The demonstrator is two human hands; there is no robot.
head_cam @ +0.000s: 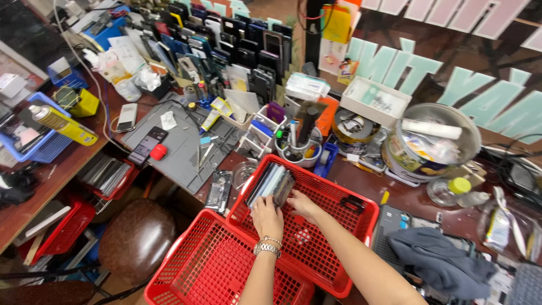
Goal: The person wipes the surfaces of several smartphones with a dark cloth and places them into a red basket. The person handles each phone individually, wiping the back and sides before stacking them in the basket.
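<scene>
With an empty red basket (pixel 220 271) nearest, a stack of phones (pixel 272 183) stood on edge in the far corner of the upper red basket (pixel 344 217) is clasped by the curled left hand (pixel 266 216) and right hand (pixel 302 204), so a slackened grip could let the phones topple toward the loose phone (pixel 219 191) just beyond the rim.

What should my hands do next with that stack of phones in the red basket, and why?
Probably steady the stack of phones upright against the red basket corner before lifting any out. Both the left hand and right hand rest at its near end, and the phones lean together on edge, so one pulled loose could tip the rest.
</scene>
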